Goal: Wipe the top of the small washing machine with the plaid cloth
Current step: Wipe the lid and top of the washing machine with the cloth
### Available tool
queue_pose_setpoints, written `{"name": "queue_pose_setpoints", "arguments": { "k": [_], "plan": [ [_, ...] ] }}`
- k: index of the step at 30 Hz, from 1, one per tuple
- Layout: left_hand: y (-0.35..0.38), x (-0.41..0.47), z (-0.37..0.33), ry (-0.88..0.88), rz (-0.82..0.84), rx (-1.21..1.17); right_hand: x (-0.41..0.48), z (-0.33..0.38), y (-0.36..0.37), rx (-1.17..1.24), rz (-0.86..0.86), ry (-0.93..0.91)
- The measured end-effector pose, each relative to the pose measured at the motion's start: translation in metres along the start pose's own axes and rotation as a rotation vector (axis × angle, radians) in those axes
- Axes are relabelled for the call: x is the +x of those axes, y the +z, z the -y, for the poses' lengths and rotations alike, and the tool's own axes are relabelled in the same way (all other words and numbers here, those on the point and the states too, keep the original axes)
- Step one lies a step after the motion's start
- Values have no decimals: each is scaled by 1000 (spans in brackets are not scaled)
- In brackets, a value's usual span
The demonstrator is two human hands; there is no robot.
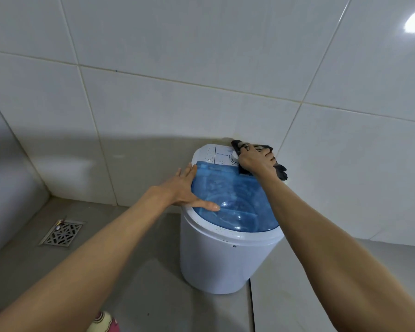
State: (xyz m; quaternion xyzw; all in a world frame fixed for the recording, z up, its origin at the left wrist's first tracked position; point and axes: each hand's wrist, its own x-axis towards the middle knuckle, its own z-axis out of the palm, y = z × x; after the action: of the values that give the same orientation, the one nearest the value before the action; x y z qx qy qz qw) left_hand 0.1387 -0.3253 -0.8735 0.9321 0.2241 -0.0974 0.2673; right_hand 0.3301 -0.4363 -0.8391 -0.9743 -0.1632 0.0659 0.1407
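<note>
Our right hand (255, 161) pressed the dark plaid cloth (279, 170) on the far white control panel (219, 154) of the small white washing machine (216, 257). Our left hand (186, 188), fingers spread, steadied its left rim. The translucent blue lid (235, 200) seemed not yet wiped.

A metal floor drain (61, 233) (patterned grate) sits near white wall tiles (177, 56).

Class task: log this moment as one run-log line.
right hand: presses plaid cloth on washing machine control panel | left hand: flat on blue lid edge | wiping underway
</note>
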Motion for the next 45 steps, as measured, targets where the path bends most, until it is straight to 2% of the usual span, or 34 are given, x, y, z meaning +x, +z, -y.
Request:
{"name": "queue_pose_setpoints", "arguments": {
  "k": [4,7,11,14,22,27,32,38,41,43,45],
  "plan": [
    [2,3,1,-5,-11,14,-19,16,30,-74,-44,-289],
    [3,1,0,-13,-44,37,-28,4,36,-126,-97,-427],
    [2,0,1,-5,-44,36,-45,-13,29,-190,-39,-641],
    [1,-2,0,7,-50,36,-60,-15,31,-142,8,-697],
    [-4,-4,-6,-38,-43,130,-48,22,35,-213,121,-584],
    [1,-1,-1,-66,-13,97,-23,58,41,-235,105,-502],
    [1,1,-1,-51,-47,94,-26,49,43,-184,88,-543],
    [-13,-12,-19,-63,-141,256,-55,30,23,90,292,-520],
    [-30,-17,-29,-67,-292,171,-64,10,-9,384,403,-514],
    [-41,-21,-38,-67,-441,216,-63,-9,-30,620,376,-423],
    [-44,-20,-50,22,-564,257,-57,-31,-37,747,218,-331]
  ]
}}
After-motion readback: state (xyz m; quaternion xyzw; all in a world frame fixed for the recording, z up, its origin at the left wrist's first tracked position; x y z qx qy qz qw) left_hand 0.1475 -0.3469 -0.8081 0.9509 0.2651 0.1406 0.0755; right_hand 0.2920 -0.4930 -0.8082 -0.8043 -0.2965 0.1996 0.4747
